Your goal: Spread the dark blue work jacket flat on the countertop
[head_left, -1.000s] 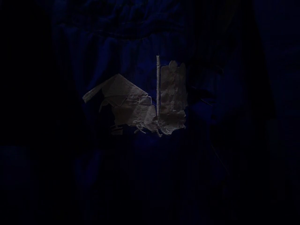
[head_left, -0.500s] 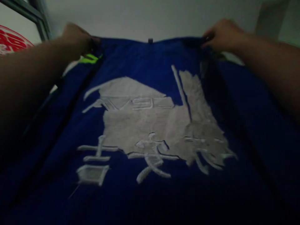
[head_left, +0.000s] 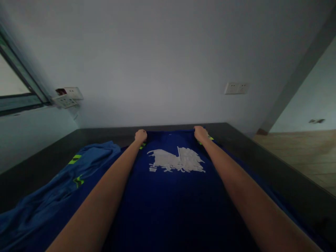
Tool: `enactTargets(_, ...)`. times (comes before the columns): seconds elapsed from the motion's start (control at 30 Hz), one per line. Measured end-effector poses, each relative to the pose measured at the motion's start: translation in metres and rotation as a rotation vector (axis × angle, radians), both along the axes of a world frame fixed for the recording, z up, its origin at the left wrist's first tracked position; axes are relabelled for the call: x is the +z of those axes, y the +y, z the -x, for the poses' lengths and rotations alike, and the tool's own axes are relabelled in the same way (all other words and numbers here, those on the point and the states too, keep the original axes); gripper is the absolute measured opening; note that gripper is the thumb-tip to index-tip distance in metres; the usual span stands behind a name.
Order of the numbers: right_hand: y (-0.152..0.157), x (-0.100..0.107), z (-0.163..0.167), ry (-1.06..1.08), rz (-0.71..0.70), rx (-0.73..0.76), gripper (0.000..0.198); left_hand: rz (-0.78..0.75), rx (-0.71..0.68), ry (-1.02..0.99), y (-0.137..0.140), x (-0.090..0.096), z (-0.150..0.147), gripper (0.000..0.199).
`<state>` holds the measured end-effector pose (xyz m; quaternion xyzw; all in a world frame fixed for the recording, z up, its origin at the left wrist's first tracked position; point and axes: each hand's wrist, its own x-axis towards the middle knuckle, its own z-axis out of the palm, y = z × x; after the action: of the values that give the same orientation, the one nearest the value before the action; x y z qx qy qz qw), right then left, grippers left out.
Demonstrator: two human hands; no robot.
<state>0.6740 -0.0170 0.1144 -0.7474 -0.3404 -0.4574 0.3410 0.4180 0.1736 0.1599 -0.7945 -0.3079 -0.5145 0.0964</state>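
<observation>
A dark blue shirt (head_left: 168, 199) is spread over the black table, its top edge facing the wall. A pale grey-white printed picture (head_left: 170, 161) covers its upper middle. At the shirt's far left corner, my left hand (head_left: 141, 135) is closed on the cloth. My right hand (head_left: 201, 132) grips the far right corner in the same way. The top edge runs straight between both hands. Small yellow-green patches show beside each hand. The shirt's lower part is dark, and its near end runs out of view.
Left of the shirt lies a crumpled lighter blue garment (head_left: 97, 157) with yellow-green strips. The black table (head_left: 223, 134) meets a pale wall with a double socket (head_left: 236, 88). A power strip (head_left: 64, 101) hangs by the window (head_left: 18, 80) at left. Wooden floor (head_left: 301, 148) shows at right.
Both hands and the shirt's top edge have moved away from the camera, and the shirt now lies flat over the table. Both hands keep hold. More of the room is in view.
</observation>
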Motion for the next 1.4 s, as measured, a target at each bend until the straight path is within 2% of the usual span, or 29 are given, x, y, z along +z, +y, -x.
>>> enactTargets(0.13, 0.045, -0.045, -0.02, -0.022, 0.079, 0.037, 0.042, -0.007, 0.03, -0.027, 0.04, -0.049, -0.033, 0.049)
enactTargets(0.23, 0.057, -0.058, -0.027, -0.038, 0.083, 0.041, 0.042, -0.057, 0.041, -0.033, 0.053, -0.068, -0.042, 0.051)
enactTargets(0.4, 0.054, -0.055, -0.026, -0.058, 0.09, 0.049, 0.041, -0.105, 0.068, -0.069, 0.056, -0.07, -0.042, 0.046)
enactTargets(0.53, 0.031, -0.055, -0.014, -0.261, 0.068, 0.145, 0.045, -0.168, 0.058, -0.078, 0.041, -0.064, -0.029, 0.046)
enactTargets(0.63, 0.002, -0.072, 0.002, -0.392, 0.03, 0.219, 0.044, -0.257, 0.024, 0.028, 0.02, -0.06, -0.008, 0.043)
enactTargets(0.7, -0.017, -0.095, 0.013, -0.4, 0.065, 0.245, 0.044, -0.317, -0.047, 0.131, 0.004, -0.066, 0.007, 0.041)
enactTargets(0.77, -0.032, -0.125, 0.021, -0.37, 0.144, 0.281, 0.048, -0.32, -0.136, 0.247, -0.009, -0.083, 0.019, 0.043)
enactTargets(0.83, -0.039, -0.155, 0.026, -0.321, 0.251, 0.346, 0.056, -0.25, -0.169, 0.376, -0.017, -0.111, 0.026, 0.047)
enactTargets(0.9, -0.038, -0.18, 0.026, -0.248, 0.361, 0.381, 0.063, -0.154, -0.126, 0.493, -0.02, -0.143, 0.027, 0.052)
enactTargets(0.97, -0.031, -0.194, 0.023, -0.189, 0.416, 0.359, 0.066, -0.133, -0.067, 0.536, -0.019, -0.169, 0.024, 0.057)
enactTargets(1.07, -0.017, -0.193, 0.011, -0.165, 0.399, 0.307, 0.063, -0.216, -0.021, 0.5, -0.013, -0.183, 0.016, 0.058)
enactTargets(1.3, 0.001, -0.157, -0.018, -0.214, 0.389, 0.327, 0.058, -0.255, -0.027, 0.456, 0.006, -0.154, -0.002, 0.056)
enactTargets(1.4, 0.004, -0.149, -0.023, -0.254, 0.408, 0.331, 0.056, -0.266, -0.044, 0.388, 0.006, -0.152, -0.005, 0.051)
